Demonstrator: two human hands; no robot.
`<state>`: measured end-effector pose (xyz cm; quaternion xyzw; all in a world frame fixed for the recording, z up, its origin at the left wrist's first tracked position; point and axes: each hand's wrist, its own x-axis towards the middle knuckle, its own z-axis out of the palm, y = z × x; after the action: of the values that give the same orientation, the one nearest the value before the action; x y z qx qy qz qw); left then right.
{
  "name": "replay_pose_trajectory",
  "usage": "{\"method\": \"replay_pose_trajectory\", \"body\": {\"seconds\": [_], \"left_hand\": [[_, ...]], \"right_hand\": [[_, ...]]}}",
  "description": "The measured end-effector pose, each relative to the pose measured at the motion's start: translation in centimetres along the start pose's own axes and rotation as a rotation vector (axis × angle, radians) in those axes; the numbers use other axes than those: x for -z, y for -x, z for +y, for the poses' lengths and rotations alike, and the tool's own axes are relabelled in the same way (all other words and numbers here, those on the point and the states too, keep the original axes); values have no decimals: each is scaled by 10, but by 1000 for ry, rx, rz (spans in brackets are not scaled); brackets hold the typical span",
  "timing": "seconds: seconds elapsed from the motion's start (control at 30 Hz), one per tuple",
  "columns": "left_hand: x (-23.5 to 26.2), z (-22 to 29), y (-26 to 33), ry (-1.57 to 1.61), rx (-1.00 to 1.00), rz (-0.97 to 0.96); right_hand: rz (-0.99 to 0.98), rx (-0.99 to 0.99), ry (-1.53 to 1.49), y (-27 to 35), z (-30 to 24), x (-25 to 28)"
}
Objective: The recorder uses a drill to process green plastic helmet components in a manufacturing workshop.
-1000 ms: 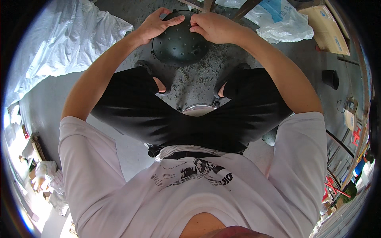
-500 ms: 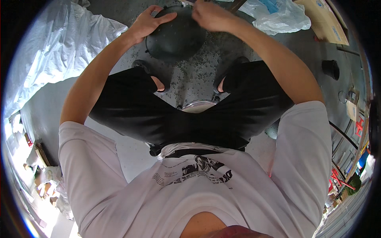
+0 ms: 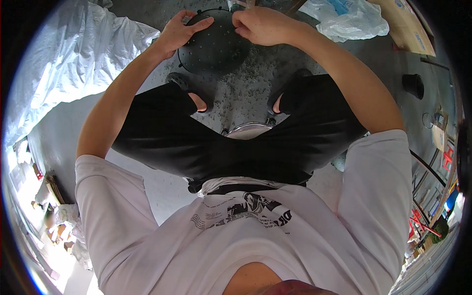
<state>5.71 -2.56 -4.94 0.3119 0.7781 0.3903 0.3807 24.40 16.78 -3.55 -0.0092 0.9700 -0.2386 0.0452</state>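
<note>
The left thumb (image 3: pixel 202 24) lies stretched across the upper left of a dark, studded dome (image 3: pixel 216 46), while the other fingers of that hand curve round its far left edge, so the rim is held between them. The right fingers (image 3: pixel 241 30) are curled in tightly with the thumb against the dome's upper right side; whether they pinch anything between them, I cannot tell.

The left hand (image 3: pixel 180 33) is angled inward with its back facing outward; the right hand (image 3: pixel 263 25) is a loose fist, knuckles up. Both forearms reach up and inward from wide-set elbows, the right one sloping in from the right, the left one rising more steeply, so the two arms frame the lap.

The dome is near the top of the view, between the hands and beyond the feet, small tabs along its rim. Below it, dark crumbs (image 3: pixel 238 91) are strewn over the grey floor (image 3: pixel 59 132) between two dark shoes. A crumpled silvery-white sheet (image 3: pixel 83 54) spreads to the left; to the right are a clear plastic bag (image 3: pixel 344 22), a cardboard sheet (image 3: pixel 405 27) and a small black pot (image 3: pixel 413 86).
</note>
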Motion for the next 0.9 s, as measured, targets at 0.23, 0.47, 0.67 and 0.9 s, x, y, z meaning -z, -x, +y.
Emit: {"method": "replay_pose_trajectory", "body": {"seconds": [0.23,0.47,0.67,0.9], "left_hand": [[-11,17,6,-46,7,45],[-18,22,12,-70,-30,85],[-21,16,16,26,42,60],[-3,25,13,343,317,-276]], "right_hand": [[56,14,278,2,-19,-11],[27,43,416,3,-32,-10],[120,-37,256,-1,-26,-22],[153,26,96,8,-21,-12]]}}
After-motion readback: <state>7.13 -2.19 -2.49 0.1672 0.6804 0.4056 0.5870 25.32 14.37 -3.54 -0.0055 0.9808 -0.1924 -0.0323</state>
